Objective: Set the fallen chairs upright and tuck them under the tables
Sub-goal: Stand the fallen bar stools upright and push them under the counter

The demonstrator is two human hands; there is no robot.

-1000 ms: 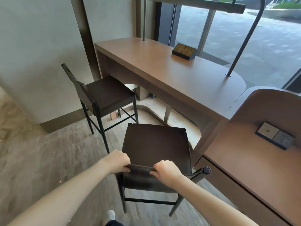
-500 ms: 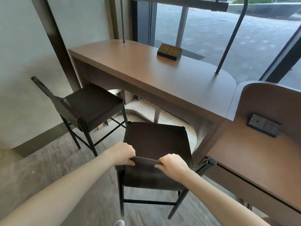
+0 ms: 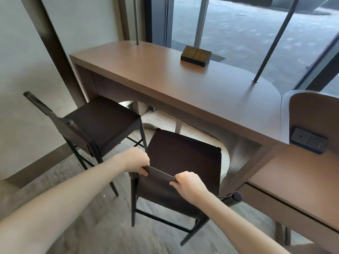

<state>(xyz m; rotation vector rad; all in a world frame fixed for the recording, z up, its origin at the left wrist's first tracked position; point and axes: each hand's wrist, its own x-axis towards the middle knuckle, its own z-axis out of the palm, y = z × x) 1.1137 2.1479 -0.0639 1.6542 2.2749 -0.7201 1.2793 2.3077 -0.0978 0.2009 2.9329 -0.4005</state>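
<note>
A dark brown chair (image 3: 183, 158) stands upright in front of me, its seat facing the long brown table (image 3: 183, 85). My left hand (image 3: 136, 160) and my right hand (image 3: 189, 184) both grip the top edge of its backrest. The seat's front edge sits just below the table's front edge. A second dark chair (image 3: 102, 121) stands upright to the left, its seat partly under the table's left end.
A wooden socket box (image 3: 196, 55) rests on the table, and two thin metal poles (image 3: 271, 39) rise from it. Another brown desk (image 3: 302, 180) with a dark socket plate (image 3: 308, 140) adjoins on the right. A grey wall stands left; windows lie behind.
The chair in my hands has slid forward toward the table, its seat front now reaching the table edge. My view has moved closer and shifted left.
</note>
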